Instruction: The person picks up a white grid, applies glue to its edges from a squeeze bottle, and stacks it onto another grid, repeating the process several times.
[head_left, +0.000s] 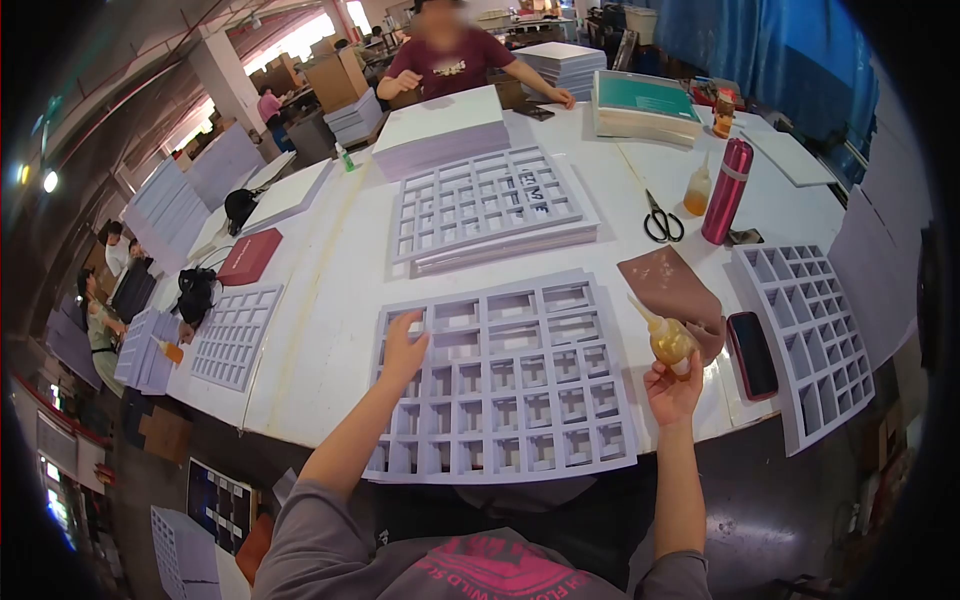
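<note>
Grid tray (510, 375): on table (330, 280), centre; near edge partly hidden by the person's body. Phone (752, 354): 3 o'clock of tray, screen dark. Left hand (403, 348): spread flat, pressing tray's 10 o'clock corner. Right hand (674, 388): closed round glue bottle (668, 337), nozzle tilted toward 10 o'clock, just off tray's right edge; bottle base hidden by fingers.

Bright, even overhead light with window glare upper left; strong fisheye bending and dark vignetted corners.
</note>
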